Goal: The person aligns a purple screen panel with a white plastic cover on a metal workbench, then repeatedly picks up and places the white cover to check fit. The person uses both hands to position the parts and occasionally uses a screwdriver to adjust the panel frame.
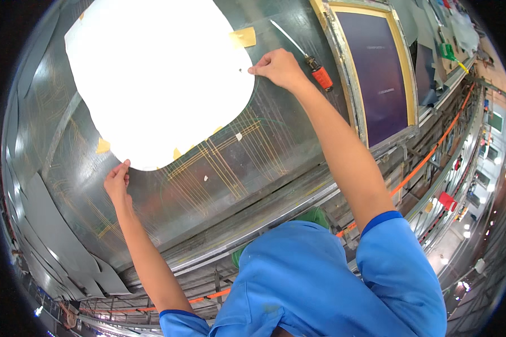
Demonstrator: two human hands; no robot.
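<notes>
A large white sheet (pixel 163 78) with rounded corners lies over the dark, scratched table (pixel 275 151). My left hand (pixel 118 180) pinches its near left corner between thumb and fingers. At the sheet's right edge, my right hand (pixel 278 68) pinches the rim beside a small dark mark. Pieces of yellowish tape (pixel 243 37) stick out from under or along the sheet's edge, some near my left hand. Just right of my right hand rests a screwdriver (pixel 320 76) with an orange and black handle, its long shaft pointing away to the far left.
A framed screen (pixel 374 73) with a dark purple mesh and yellow tape borders stands on the right. Grey sheets (pixel 62 230) overlap along the table's left side. A green-handled tool (pixel 447 51) lies at the far right. An orange cord (pixel 433 151) runs below the table's near edge.
</notes>
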